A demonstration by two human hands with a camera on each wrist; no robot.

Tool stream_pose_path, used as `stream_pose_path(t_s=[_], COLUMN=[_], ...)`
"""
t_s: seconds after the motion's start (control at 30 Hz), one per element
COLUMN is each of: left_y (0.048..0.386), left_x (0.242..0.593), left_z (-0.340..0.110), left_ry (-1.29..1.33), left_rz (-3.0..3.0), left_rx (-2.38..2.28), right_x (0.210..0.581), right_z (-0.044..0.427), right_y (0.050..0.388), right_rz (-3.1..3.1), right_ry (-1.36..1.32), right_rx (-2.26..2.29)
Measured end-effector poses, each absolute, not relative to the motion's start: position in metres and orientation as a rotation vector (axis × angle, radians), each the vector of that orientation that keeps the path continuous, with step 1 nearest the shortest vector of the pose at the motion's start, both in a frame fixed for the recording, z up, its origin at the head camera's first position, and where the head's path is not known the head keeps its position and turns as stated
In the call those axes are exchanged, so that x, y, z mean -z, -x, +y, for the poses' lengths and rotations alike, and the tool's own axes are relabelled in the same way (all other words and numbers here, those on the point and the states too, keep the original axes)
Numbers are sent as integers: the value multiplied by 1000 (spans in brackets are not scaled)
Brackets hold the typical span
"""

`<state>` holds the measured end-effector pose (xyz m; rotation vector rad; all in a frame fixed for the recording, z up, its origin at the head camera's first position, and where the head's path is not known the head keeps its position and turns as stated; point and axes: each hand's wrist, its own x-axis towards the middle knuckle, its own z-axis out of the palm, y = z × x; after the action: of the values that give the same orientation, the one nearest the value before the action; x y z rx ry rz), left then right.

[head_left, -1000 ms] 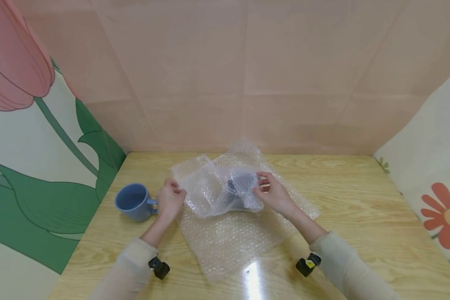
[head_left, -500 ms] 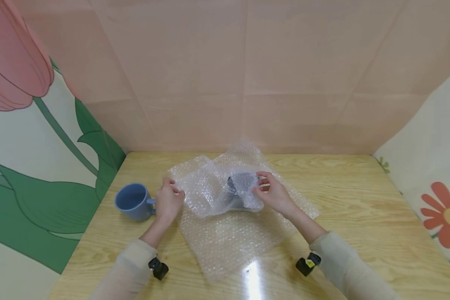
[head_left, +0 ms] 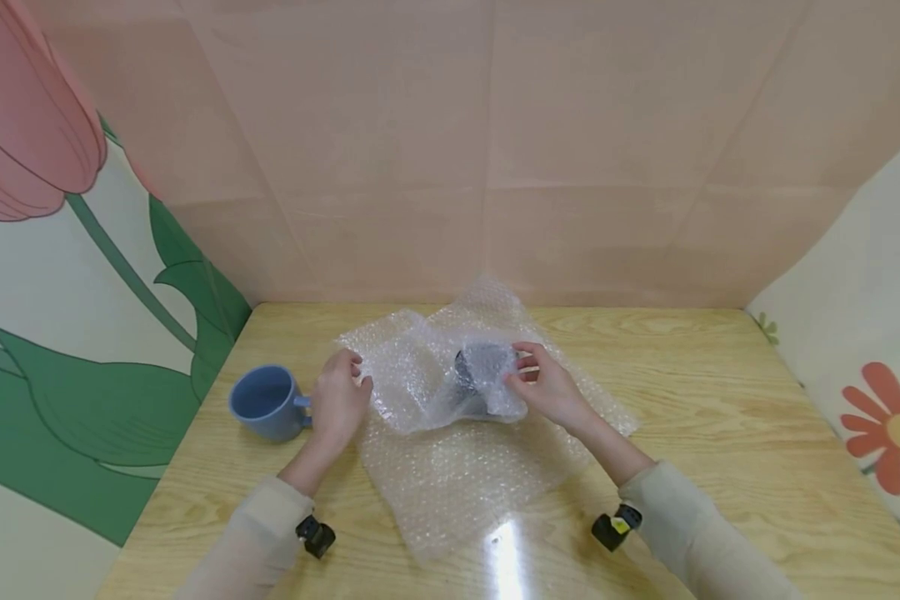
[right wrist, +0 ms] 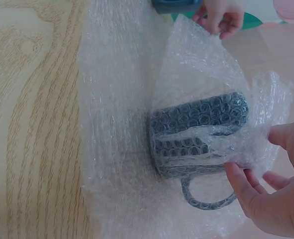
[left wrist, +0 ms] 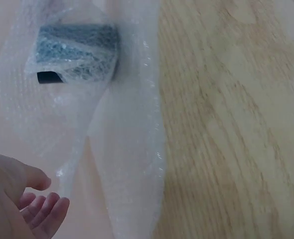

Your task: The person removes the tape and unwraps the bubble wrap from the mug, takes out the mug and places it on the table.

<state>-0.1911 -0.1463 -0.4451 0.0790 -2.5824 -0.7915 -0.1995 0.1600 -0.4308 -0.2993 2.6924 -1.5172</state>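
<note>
A dark blue-grey mug (right wrist: 202,117) lies on its side, covered by folds of clear bubble wrap (head_left: 457,492). Its handle (right wrist: 207,203) shows through the wrap in the right wrist view. My right hand (head_left: 551,392) holds the mug's right end through the wrap, thumb apart from the fingers. Beside the wrap's left edge is my left hand (head_left: 339,400), its fingers loosely bent and the thumb apart. The left wrist view shows nothing held in that hand (left wrist: 22,199). An unwrapped blue mug (head_left: 266,404) stands upright just left of it, handle towards the hand.
The wooden table (head_left: 720,433) carries the spread wrap at its middle. A pinkish cloth backdrop (head_left: 487,150) hangs along the back edge. Flower-printed panels (head_left: 135,317) stand at both sides. Light glares on the tabletop near the front.
My left hand's thumb and fingers have moved slightly apart at the wrap's left edge. My right hand and the wrapped mug stay put.
</note>
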Motion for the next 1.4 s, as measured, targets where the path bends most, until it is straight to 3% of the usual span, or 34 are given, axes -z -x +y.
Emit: stream_pose_path(t_s=[0.43, 0.8, 1.07, 1.4], left_y=[194, 205, 223, 220], left_x=[415, 395, 387, 394], left_z=[-122, -107, -92, -78], left_ry=[441, 706, 780, 841], left_rz=[-2522, -2550, -2680, -2886], left_rx=[780, 751, 729, 743], right_x=[429, 430, 432, 432], right_z=[159, 160, 161, 161], right_y=[199, 199, 199, 199], right_rz=[2687, 2681, 2673, 2664], right_ry=[289, 300, 298, 276], right_rx=[1529, 1529, 1547, 1530])
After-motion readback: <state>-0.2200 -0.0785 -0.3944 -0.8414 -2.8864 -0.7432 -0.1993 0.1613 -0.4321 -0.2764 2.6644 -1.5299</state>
